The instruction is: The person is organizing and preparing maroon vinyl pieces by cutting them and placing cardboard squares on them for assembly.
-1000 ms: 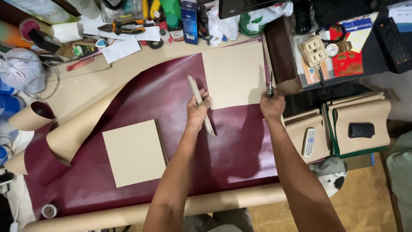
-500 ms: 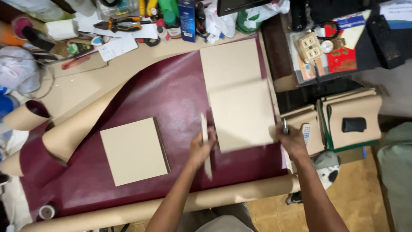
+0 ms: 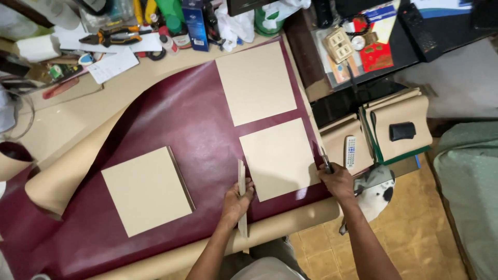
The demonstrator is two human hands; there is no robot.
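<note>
Your left hand (image 3: pixel 236 202) presses flat on a narrow wooden straightedge (image 3: pixel 241 194), fingers spread over it, laid along the left edge of the near tan board square (image 3: pixel 280 158). Your right hand (image 3: pixel 338 180) is closed round a slim knife-like tool (image 3: pixel 326 159) at that board's right edge. The board lies on the maroon covering sheet (image 3: pixel 176 119), a second board (image 3: pixel 255 82) beyond it, a third (image 3: pixel 147 190) off left. Step looks like spacing and trimming; any cut wants the straightedge pinned firmly. Pliers (image 3: pixel 111 36) and bottles crowd the worktop (image 3: pixel 62 119) rear.
</note>
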